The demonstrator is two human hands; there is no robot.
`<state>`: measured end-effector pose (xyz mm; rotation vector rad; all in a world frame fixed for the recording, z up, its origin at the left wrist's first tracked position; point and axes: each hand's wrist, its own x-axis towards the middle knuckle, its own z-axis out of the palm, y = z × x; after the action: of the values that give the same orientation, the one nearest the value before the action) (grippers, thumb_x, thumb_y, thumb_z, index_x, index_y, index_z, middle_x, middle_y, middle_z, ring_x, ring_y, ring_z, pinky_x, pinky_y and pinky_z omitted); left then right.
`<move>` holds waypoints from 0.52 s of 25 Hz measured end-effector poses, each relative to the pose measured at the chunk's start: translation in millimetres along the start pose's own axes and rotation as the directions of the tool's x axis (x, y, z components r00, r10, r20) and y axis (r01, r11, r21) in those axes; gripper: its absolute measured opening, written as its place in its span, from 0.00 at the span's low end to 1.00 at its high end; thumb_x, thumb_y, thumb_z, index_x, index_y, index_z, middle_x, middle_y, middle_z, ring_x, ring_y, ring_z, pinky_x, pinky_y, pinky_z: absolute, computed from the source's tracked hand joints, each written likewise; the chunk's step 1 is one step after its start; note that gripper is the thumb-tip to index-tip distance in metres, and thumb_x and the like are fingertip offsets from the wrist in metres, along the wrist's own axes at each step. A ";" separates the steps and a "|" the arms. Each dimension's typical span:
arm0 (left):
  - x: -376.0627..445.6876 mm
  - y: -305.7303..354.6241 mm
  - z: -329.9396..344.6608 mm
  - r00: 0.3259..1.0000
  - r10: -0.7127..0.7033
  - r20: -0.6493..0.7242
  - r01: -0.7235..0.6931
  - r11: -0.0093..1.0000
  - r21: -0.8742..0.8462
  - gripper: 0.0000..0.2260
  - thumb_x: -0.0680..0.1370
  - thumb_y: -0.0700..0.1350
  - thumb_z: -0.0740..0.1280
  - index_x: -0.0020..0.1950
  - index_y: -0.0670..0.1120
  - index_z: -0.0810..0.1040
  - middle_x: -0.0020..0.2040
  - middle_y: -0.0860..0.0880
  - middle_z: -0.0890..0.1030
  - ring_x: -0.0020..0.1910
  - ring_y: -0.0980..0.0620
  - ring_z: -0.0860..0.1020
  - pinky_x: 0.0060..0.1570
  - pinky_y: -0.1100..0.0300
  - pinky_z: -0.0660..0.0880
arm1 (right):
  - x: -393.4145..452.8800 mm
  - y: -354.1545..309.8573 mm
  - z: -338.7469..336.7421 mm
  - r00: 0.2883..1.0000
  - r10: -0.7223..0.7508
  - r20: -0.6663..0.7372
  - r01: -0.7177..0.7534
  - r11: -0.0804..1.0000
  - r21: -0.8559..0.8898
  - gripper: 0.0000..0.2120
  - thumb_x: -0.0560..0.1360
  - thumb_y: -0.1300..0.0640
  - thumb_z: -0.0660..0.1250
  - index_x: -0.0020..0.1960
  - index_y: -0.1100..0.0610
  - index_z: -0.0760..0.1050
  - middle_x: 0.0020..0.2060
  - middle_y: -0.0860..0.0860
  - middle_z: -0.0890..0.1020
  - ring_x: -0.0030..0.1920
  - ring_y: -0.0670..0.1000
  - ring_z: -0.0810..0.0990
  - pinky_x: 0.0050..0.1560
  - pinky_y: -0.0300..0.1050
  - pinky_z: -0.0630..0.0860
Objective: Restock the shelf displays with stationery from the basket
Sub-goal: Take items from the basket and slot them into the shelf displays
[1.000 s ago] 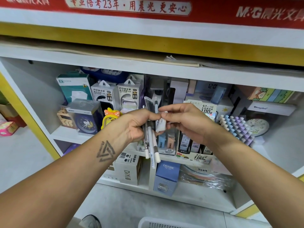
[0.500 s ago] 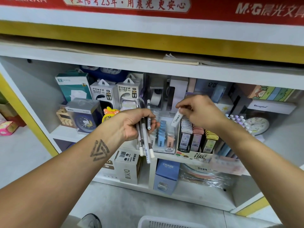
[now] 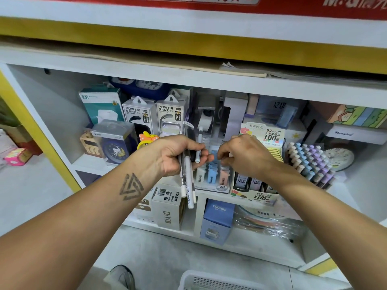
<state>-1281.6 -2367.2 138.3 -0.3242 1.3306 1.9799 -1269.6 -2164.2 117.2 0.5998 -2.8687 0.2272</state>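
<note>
The left hand [image 3: 178, 155] gripped a bundle of pens [image 3: 187, 176], their long axes roughly upright, tips hanging below the fist. The right hand [image 3: 245, 155], fingers curled, reached toward the bundle from just beside it; whether it pinched anything could not be told. It was the nearer hand to the display tray [image 3: 213, 178] directly behind and below the pens. The white shelf [image 3: 94, 164] was crowded with boxed goods; the basket [image 3: 209, 281] sat on the floor below.
</note>
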 end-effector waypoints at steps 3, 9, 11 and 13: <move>-0.9 -1.6 0.6 1.000 0.002 -0.008 -0.002 1.000 0.003 0.05 0.79 0.32 0.64 0.44 0.33 0.76 0.35 0.38 0.81 0.36 0.42 0.85 0.28 0.58 0.80 | -0.6 -1.9 2.9 1.000 -0.019 0.009 0.020 0.999 -0.040 0.05 0.74 0.56 0.73 0.49 0.48 0.85 0.41 0.45 0.83 0.46 0.50 0.79 0.47 0.43 0.60; 0.0 -2.9 1.2 0.999 0.022 0.039 -0.023 0.999 0.039 0.05 0.79 0.33 0.63 0.46 0.33 0.78 0.38 0.39 0.84 0.38 0.41 0.85 0.35 0.57 0.83 | 3.2 1.4 3.0 0.996 0.037 0.087 -0.027 0.993 -0.114 0.10 0.79 0.57 0.65 0.55 0.49 0.83 0.50 0.46 0.84 0.54 0.49 0.76 0.53 0.46 0.67; -0.1 -3.8 4.4 0.996 0.013 0.083 -0.017 0.999 0.050 0.05 0.79 0.33 0.63 0.47 0.33 0.79 0.42 0.38 0.85 0.39 0.42 0.85 0.36 0.56 0.83 | 7.9 -1.0 -10.2 0.949 0.314 0.010 -0.283 0.841 0.461 0.10 0.80 0.56 0.66 0.59 0.52 0.81 0.49 0.45 0.85 0.48 0.47 0.82 0.51 0.42 0.76; -0.6 -5.3 9.9 0.992 -0.002 0.124 -0.010 0.996 0.092 0.06 0.77 0.34 0.65 0.48 0.33 0.80 0.43 0.38 0.85 0.39 0.44 0.85 0.34 0.57 0.82 | 9.9 -1.4 -21.5 0.867 0.471 0.162 -0.333 0.305 0.892 0.09 0.79 0.55 0.69 0.58 0.57 0.79 0.42 0.52 0.86 0.37 0.48 0.83 0.37 0.39 0.77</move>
<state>-1275.8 -2357.6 139.3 -0.1528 1.3386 1.9028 -1274.4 -2165.1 140.4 -0.0927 -2.4400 1.9241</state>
